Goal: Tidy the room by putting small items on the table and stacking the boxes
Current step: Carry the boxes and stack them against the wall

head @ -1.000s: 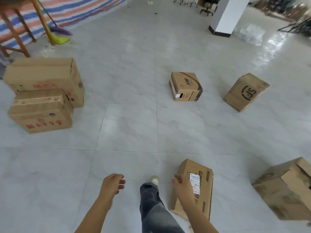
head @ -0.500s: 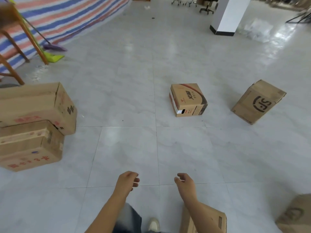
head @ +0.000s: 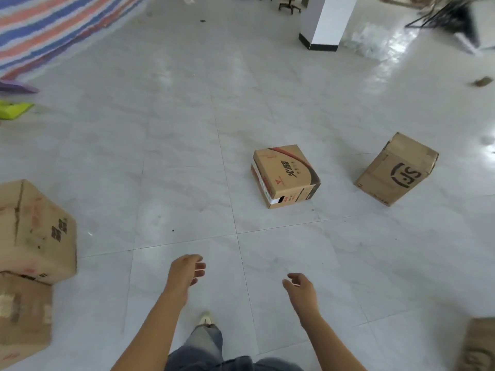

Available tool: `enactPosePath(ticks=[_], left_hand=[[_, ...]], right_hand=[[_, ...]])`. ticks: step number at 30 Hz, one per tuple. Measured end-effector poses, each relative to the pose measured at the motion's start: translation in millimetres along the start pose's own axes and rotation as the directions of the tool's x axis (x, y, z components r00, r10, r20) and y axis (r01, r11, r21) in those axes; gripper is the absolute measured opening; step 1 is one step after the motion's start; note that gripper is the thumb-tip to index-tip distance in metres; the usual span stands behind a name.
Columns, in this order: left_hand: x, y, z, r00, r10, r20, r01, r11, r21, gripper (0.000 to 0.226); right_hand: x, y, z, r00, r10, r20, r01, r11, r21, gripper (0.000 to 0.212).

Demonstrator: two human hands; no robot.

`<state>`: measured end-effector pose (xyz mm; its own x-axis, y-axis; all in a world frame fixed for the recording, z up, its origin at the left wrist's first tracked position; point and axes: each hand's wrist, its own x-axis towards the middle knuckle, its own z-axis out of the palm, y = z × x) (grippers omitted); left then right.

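Box with red stripe: likely next pickup. Left grip, right grip both released, empty, short of box. Crouch, clasp opposite sides, lift level.

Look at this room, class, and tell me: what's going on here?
A person stands on the tiled floor, one foot forward, arms held out. The left hand and right hand are loosely open and hold nothing. A red-printed box lies ahead, with an SF-marked box apart to its right. At the left edge a large box and a taped box sit close together; a corner box shows bottom right. The loose ones are not yet stacked.
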<state>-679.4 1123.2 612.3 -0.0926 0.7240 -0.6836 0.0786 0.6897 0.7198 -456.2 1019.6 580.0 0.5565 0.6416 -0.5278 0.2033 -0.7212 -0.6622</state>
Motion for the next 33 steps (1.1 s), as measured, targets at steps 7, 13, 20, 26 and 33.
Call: enactPosePath(ticks=[7, 13, 20, 26, 33], left_hand=[[80, 70, 31, 0.992, -0.062, 0.110, 0.057, 0.997, 0.056, 0.012], [148, 111, 81, 0.978, -0.152, 0.140, 0.119, 0.968, 0.220, 0.012], [238, 229, 130, 1.000, 0.007, 0.028, -0.012, 0.979, 0.202, 0.013], [302, 277, 170, 1.000, -0.030, -0.002, 0.030, 0.968, 0.249, 0.016], [399, 331, 223, 0.992, -0.103, 0.067, 0.070, 0.921, 0.383, 0.013]], right_hand=[[57, -66, 15, 0.999, -0.012, -0.048, 0.008, 0.997, -0.078, 0.033], [150, -88, 7, 0.990, 0.097, -0.102, -0.104, 0.992, -0.067, 0.036], [325, -202, -10, 0.997, 0.038, -0.060, -0.039, 0.999, -0.017, 0.039], [408, -266, -12, 0.998, 0.041, 0.040, -0.039, 0.999, -0.038, 0.040], [460, -267, -9, 0.983, 0.183, 0.023, -0.177, 0.971, -0.161, 0.040]])
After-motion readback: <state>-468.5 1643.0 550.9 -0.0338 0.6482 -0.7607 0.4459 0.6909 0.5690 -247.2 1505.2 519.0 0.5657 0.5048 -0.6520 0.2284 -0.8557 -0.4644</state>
